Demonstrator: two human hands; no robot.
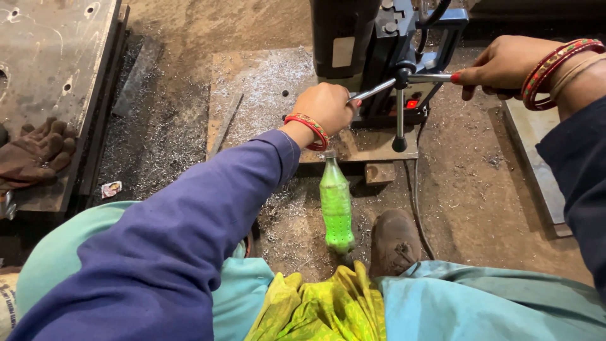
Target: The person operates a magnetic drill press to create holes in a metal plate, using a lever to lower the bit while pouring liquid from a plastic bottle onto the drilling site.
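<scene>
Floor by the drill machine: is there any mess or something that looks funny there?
Yes. Shiny metal shavings are scattered over the steel plate and the dirt floor. A green plastic bottle stands among them by the shoe, odd beside a drill machine. Work gloves lie unused while both hands, left hand and right hand, grip the handles bare.

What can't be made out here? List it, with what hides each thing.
Head view only:
- Drill bit and its contact with the plate: hidden behind the left hand and the drill body.
- Drill top: cut off by the upper edge.
- Right hand fingertips: curled around the handle.
- Bottle cap: tucked under the left wrist.
- Gloves: partly cut off at the left edge.
</scene>
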